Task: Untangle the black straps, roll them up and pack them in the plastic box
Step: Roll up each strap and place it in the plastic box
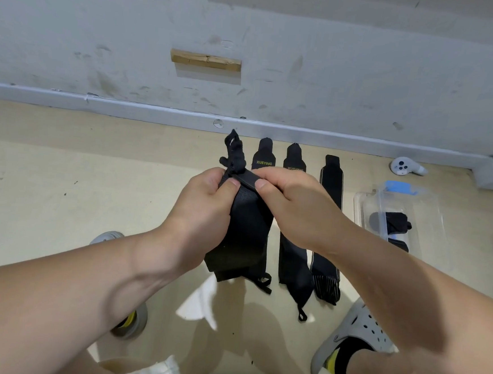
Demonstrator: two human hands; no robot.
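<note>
1. Strap [246, 231] is held up over the middle of the floor [90, 204], clear of it. Its upper body is clamped in the left hand [208, 201], thumb on top, and the top band is pinched between thumb and fingers of the right hand [294, 202].
2. Light, soft, floppy webbing, by the look of it: the lower end hangs limp, so sagging is to be expected wherever it isn't supported.
3. The knotted loop [234, 153] sticking up above the hands is probably best picked at with fingertips, with the body pinned.
4. For rolling, a tight start from one end is suggested; a slack roll would likely spring open.
5. Three more straps [292, 249] are laid flat side by side toward the floor's far edge. The plastic box [358, 207], with rolled straps [390, 223] inside, is sat near the right edge.
</note>
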